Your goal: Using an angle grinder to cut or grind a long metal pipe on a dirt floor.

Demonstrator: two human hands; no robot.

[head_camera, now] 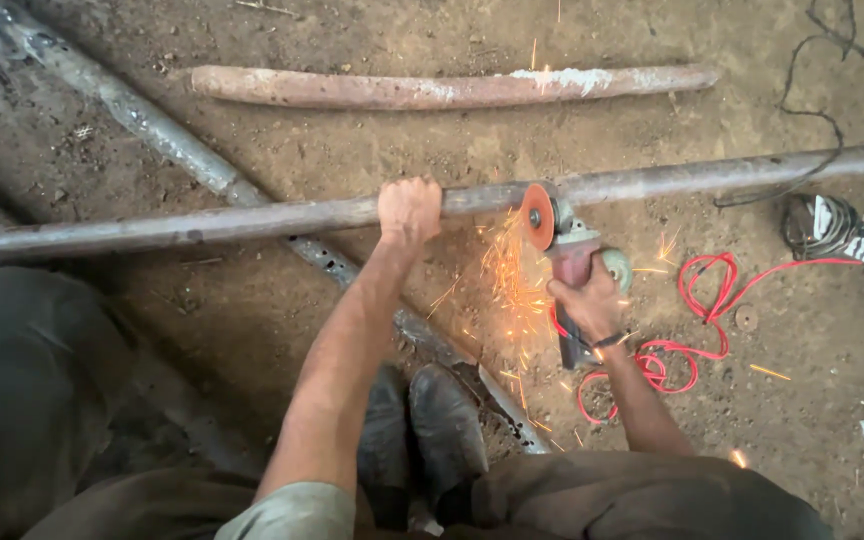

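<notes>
Long pipe (pixel 252 222) lies left-right across the dirt floor (pixel 352 150), just ahead of the person. Left hand (pixel 409 210) clenched over pipe; right hand (pixel 589 305) grips grinder (pixel 567 255), disc (pixel 538 216) touching pipe just right of the left hand, sparks (pixel 512 290) falling toward the boots (pixel 422 430).

Long rusty pipe (pixel 252 222) under sparking grinder (pixel 567 255)

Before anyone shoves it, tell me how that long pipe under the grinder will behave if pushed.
The long pipe looks like rusty steel, so probably stiff and heavy. Being round and lying across another pipe, it may roll or pivot once the left hand lets go. Near the grinding disc it is likely hot.
</notes>
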